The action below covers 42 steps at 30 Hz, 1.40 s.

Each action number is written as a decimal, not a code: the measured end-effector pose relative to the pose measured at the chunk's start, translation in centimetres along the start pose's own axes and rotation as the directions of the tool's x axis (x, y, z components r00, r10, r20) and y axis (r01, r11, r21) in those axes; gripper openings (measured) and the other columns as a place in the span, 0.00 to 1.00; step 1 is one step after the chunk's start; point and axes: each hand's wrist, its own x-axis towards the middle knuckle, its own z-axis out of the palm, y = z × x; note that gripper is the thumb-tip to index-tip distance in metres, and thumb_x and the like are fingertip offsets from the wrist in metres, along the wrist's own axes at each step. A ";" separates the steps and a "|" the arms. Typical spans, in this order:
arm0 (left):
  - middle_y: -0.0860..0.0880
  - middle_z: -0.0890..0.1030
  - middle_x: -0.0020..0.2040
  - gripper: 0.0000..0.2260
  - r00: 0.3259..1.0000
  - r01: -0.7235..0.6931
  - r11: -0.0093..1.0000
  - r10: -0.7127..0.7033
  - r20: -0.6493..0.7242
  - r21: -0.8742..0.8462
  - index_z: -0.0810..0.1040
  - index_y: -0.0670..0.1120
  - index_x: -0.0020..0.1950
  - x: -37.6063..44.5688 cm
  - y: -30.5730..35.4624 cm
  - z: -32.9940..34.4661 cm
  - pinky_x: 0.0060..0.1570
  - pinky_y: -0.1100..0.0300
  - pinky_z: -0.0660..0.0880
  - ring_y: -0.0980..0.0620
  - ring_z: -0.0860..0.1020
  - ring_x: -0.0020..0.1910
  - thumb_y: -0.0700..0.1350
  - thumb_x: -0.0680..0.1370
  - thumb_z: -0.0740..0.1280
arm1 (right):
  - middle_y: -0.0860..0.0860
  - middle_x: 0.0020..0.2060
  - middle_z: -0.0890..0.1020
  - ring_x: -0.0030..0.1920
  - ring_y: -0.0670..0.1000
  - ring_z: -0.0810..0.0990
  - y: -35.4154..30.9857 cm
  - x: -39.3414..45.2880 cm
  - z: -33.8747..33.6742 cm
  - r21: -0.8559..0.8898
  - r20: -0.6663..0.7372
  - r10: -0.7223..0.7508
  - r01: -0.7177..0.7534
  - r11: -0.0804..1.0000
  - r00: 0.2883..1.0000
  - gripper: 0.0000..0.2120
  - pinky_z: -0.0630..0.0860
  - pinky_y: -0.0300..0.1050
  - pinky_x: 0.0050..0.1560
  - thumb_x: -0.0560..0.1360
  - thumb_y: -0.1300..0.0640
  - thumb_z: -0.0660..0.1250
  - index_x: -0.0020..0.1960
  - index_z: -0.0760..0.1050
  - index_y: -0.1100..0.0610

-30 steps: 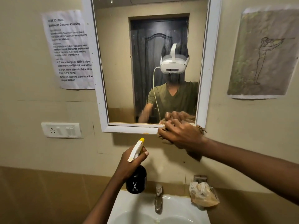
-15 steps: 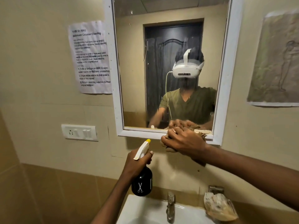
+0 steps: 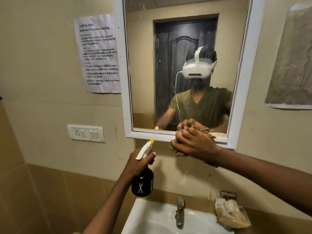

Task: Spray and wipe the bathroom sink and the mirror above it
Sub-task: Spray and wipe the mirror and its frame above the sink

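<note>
A white-framed mirror (image 3: 141, 65) hangs on the beige wall above a white sink (image 3: 152, 217) with a metal tap (image 3: 179, 214). My right hand (image 3: 192, 146) grips a brown cloth (image 3: 208, 134) bunched against the lower edge of the mirror frame, right of centre; most of the cloth is hidden under the hand. My left hand (image 3: 138, 162) holds a black spray bottle (image 3: 142, 183) with a white trigger and yellow nozzle, upright in the air below the mirror and above the sink's left rear corner.
A printed instruction sheet (image 3: 99, 53) is taped left of the mirror, with a white switch plate (image 3: 86, 133) below it. A drawing (image 3: 292, 61) hangs on the right. A crumpled wrapper lies in a metal soap holder (image 3: 231, 215) right of the tap.
The view has swung left, so mirror and sink sit further right in frame. My right hand stays with the cloth at the mirror's bottom edge. The bottle stays upright in my left hand.
</note>
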 end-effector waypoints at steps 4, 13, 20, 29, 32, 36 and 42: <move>0.44 0.83 0.36 0.12 1.000 0.000 1.000 0.000 -0.008 -0.014 0.79 0.42 0.40 -0.4 -0.1 -0.5 0.41 0.54 0.75 0.47 0.81 0.36 0.51 0.71 0.66 | 0.57 0.47 0.78 0.45 0.57 0.74 -0.2 1.2 0.3 0.020 0.004 0.027 -0.027 0.999 1.000 0.18 0.66 0.51 0.47 0.83 0.51 0.48 0.56 0.75 0.56; 0.43 0.81 0.40 0.13 0.998 -0.049 0.998 0.046 -0.053 -0.049 0.78 0.46 0.44 -1.0 -1.0 -2.8 0.39 0.55 0.74 0.51 0.77 0.36 0.55 0.71 0.67 | 0.58 0.49 0.77 0.46 0.57 0.72 -1.1 3.9 1.3 0.055 0.029 0.034 -0.036 0.998 0.999 0.13 0.64 0.53 0.47 0.79 0.49 0.59 0.57 0.73 0.56; 0.44 0.83 0.35 0.11 0.993 0.032 0.999 -0.032 -0.112 0.002 0.79 0.43 0.38 -0.7 -0.4 -3.4 0.38 0.59 0.73 0.55 0.79 0.33 0.50 0.72 0.66 | 0.59 0.52 0.76 0.49 0.58 0.74 -2.2 8.4 1.4 0.099 0.154 0.013 -0.028 0.995 0.988 0.19 0.65 0.52 0.47 0.70 0.51 0.65 0.59 0.70 0.54; 0.46 0.82 0.35 0.10 0.988 0.093 0.996 -0.092 -0.128 0.007 0.79 0.41 0.41 -1.3 -0.1 -3.3 0.35 0.62 0.74 0.59 0.78 0.28 0.47 0.77 0.66 | 0.58 0.48 0.75 0.46 0.57 0.73 -0.8 3.5 1.0 0.107 0.107 0.006 -0.017 0.994 0.994 0.16 0.65 0.53 0.46 0.78 0.45 0.61 0.59 0.71 0.55; 0.47 0.82 0.38 0.13 0.998 0.050 0.999 -0.050 -0.049 0.011 0.78 0.44 0.43 -1.3 -0.1 -4.0 0.38 0.60 0.72 0.55 0.78 0.34 0.53 0.72 0.67 | 0.58 0.48 0.76 0.46 0.57 0.73 -0.8 3.5 1.0 0.131 0.120 0.016 -0.031 0.991 0.993 0.17 0.65 0.53 0.45 0.80 0.43 0.56 0.59 0.72 0.55; 0.42 0.81 0.40 0.16 0.997 0.000 1.000 0.000 -0.073 -0.008 0.77 0.46 0.43 -1.5 -0.5 -4.9 0.38 0.57 0.71 0.52 0.76 0.36 0.58 0.69 0.66 | 0.57 0.48 0.76 0.45 0.56 0.71 -1.8 6.3 1.3 0.104 0.115 0.030 -0.042 0.994 0.993 0.16 0.65 0.52 0.45 0.75 0.48 0.64 0.59 0.72 0.55; 0.40 0.80 0.38 0.14 0.994 0.015 1.000 -0.015 -0.112 -0.003 0.76 0.40 0.41 -1.9 -1.3 -6.2 0.38 0.60 0.70 0.54 0.75 0.35 0.52 0.71 0.67 | 0.55 0.49 0.77 0.46 0.54 0.74 -4.0 13.3 1.7 0.131 0.197 0.030 -0.056 0.990 0.980 0.19 0.70 0.50 0.46 0.71 0.50 0.56 0.59 0.72 0.53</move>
